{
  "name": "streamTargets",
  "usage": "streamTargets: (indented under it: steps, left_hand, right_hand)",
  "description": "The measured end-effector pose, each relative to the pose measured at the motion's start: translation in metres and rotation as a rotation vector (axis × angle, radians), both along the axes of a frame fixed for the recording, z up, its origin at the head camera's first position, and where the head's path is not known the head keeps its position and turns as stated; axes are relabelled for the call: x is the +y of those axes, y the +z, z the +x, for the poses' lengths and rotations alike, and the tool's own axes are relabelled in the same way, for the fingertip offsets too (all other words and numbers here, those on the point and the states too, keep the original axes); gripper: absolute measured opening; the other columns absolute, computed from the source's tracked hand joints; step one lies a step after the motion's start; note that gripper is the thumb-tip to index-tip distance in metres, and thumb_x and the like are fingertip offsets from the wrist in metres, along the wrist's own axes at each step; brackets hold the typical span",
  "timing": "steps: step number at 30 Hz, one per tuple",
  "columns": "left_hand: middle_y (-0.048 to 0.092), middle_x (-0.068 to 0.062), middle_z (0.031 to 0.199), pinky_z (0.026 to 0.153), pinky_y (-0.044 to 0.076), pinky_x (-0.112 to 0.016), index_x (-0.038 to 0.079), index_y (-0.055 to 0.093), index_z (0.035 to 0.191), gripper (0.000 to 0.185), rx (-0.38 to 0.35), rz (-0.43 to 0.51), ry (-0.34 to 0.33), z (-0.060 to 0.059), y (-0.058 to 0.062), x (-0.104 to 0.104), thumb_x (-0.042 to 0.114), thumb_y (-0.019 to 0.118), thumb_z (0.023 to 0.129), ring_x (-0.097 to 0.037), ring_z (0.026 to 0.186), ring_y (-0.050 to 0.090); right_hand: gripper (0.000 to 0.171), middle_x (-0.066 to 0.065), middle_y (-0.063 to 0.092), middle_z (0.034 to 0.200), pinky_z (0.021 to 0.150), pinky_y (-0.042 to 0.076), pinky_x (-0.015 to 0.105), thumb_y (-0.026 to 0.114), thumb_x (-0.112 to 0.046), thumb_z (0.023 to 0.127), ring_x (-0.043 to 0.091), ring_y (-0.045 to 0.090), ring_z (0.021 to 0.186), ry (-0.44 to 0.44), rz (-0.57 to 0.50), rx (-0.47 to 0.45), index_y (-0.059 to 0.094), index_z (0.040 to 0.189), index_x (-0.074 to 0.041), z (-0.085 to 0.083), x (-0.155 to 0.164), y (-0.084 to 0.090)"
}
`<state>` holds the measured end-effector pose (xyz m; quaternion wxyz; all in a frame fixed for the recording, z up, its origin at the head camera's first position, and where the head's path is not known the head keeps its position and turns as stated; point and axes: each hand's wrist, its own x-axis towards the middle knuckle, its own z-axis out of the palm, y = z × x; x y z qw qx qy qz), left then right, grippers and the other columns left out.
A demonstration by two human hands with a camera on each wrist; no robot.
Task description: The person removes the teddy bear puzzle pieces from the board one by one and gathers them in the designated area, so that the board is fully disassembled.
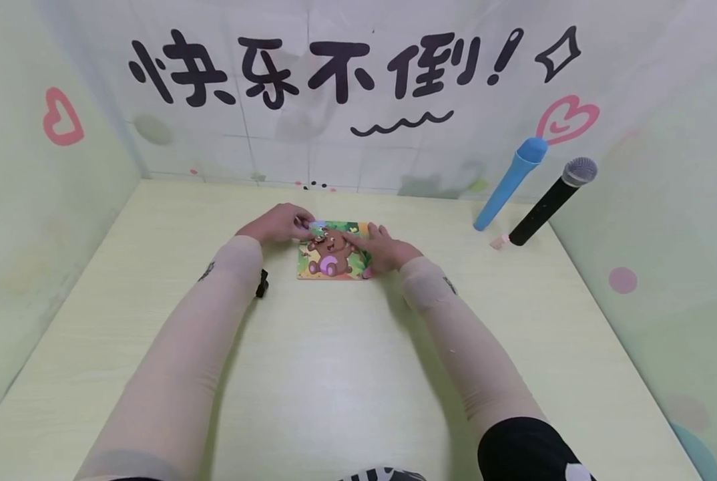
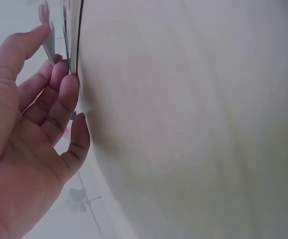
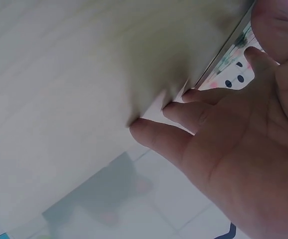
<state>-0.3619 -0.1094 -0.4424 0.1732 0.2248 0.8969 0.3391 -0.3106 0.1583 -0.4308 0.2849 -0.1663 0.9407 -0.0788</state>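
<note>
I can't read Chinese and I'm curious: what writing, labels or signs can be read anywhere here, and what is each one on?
"快乐不倒!" in big black brush characters on the back wall, with a wavy underline and a diamond outline beside it.
Pink heart outlines on the back wall and the left wall: drawings, no words.
The bear puzzle, blue tube and black microphone: no readable text.

A pale yellow-green counter (image 1: pixel 346 374) is enclosed by light walls. The back wall (image 1: pixel 358 147) is marked with black characters, a wavy line and pink hearts; even, soft light is cast.
</note>
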Motion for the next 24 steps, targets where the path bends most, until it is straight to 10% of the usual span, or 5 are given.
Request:
streamTargets:
  steps: [11,24]
  left_hand:
    - [0.061,-0.015,0.115,0.098,0.049,-0.043,-0.001,0.059,0.131,0.044,0.012,0.028,0.019,0.003,0.000,-0.012,0.016,0.074,0.093,-0.030,0.109,0.059]
    - [0.061,-0.016,0.116,0.099,0.049,-0.044,0.000,0.059,0.132,0.045,0.023,-0.004,0.047,0.007,0.002,-0.030,0.018,0.074,0.093,-0.030,0.109,0.059]
  right_hand:
    - [0.111,0.023,-0.010,0.167,0.119,0.018,0.061,0.073,-0.035,0.093,0.043,-0.006,0.153,0.064,0.038,0.048,-0.010,0.161,-0.007,0.002,0.000,0.003]
    - [0.107,0.021,-0.009,0.167,0.123,0.013,0.051,0.067,-0.045,0.095,0.039,-0.006,0.154,0.066,0.129,0.046,-0.003,0.159,0.004,-0.001,-0.001,-0.001]
